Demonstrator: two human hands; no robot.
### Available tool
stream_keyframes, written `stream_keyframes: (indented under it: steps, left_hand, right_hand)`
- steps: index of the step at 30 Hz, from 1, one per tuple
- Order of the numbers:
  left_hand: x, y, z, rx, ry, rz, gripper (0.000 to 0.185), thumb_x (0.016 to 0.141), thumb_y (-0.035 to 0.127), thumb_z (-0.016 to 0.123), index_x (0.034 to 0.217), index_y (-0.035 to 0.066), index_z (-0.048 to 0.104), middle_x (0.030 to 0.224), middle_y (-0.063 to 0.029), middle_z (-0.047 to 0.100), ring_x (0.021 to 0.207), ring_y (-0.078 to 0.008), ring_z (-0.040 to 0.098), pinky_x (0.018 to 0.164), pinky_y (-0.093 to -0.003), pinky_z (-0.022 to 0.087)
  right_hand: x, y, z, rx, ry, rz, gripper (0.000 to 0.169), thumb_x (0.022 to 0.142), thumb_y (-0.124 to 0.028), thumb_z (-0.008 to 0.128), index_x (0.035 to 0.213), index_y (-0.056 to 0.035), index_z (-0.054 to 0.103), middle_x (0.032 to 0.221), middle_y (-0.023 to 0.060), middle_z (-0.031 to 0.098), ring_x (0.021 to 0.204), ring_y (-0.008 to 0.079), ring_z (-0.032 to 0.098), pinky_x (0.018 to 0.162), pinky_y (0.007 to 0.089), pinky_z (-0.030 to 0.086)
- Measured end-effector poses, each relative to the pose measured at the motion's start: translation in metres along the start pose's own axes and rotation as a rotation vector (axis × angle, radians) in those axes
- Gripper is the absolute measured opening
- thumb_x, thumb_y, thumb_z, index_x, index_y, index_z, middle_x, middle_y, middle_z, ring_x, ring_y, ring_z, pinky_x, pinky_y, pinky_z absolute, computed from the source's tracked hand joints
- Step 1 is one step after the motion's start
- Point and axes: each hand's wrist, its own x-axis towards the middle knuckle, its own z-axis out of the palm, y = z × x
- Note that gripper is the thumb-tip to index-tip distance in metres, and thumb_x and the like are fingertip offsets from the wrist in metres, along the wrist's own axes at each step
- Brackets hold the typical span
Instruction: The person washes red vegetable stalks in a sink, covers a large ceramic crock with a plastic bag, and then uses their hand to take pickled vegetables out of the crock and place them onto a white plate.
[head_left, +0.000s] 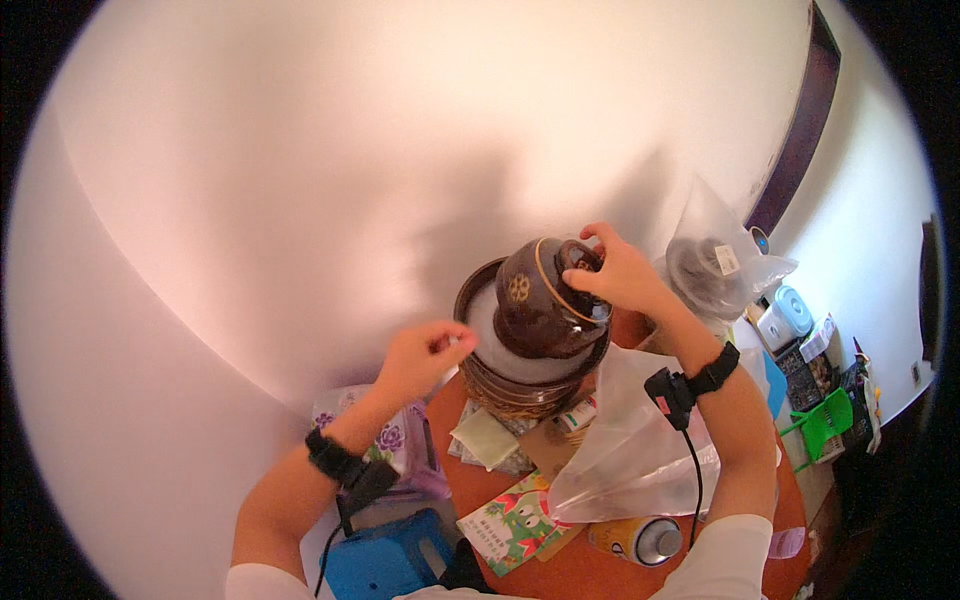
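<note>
A dark brown glazed ceramic pot (525, 300) with a gold line and a gold flower mark leans to the right. It sits on a white round surface (491, 341) inside the rim of a larger brown glazed jar (517, 394). My right hand (622, 274) grips the pot near its loop handle (577, 253), thumb on the near side and fingers beyond. To the left of the jar's rim is my left hand (427, 352), slightly blurred, with curled fingers. Whether anything small is between those fingertips cannot be made out.
A wooden table (480, 517) bears clear plastic sheeting (630, 442), an illustrated booklet (517, 517), an aerosol can (645, 538) and paper packets (486, 437). A bagged dark object (705, 270) stands right of the jar. A blue plastic stool (382, 555) is lower left; a white wall (300, 187) rises behind.
</note>
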Motion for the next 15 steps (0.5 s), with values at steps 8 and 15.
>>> stream_keyframes:
  steps: [8, 15]
  left_hand:
    - [-0.103, -0.036, -0.027, -0.274, -0.012, -0.363, 0.019, 0.082, 0.02, 0.066, 0.092, 0.004, 0.067, 0.074, 0.0025, 0.059, 0.067, -0.004, 0.05, 0.057, -0.0198, 0.039]
    - [-0.148, -0.064, -0.032, -0.414, 0.128, -0.352, 0.014, 0.083, 0.016, 0.066, 0.091, 0.005, 0.066, 0.065, 0.0074, 0.051, 0.057, -0.0014, 0.04, 0.05, -0.0184, 0.031]
  right_hand:
    - [0.008, -0.016, 0.025, -0.309, -0.073, -0.249, 0.068, 0.063, -0.04, 0.068, 0.114, -0.002, 0.047, 0.102, 0.0205, 0.058, 0.097, 0.0358, 0.056, 0.082, 0.041, 0.045]
    - [0.015, -0.028, 0.035, -0.405, -0.169, -0.241, 0.069, 0.063, -0.041, 0.068, 0.117, -0.0032, 0.046, 0.11, 0.0184, 0.056, 0.103, 0.034, 0.053, 0.085, 0.0406, 0.044]
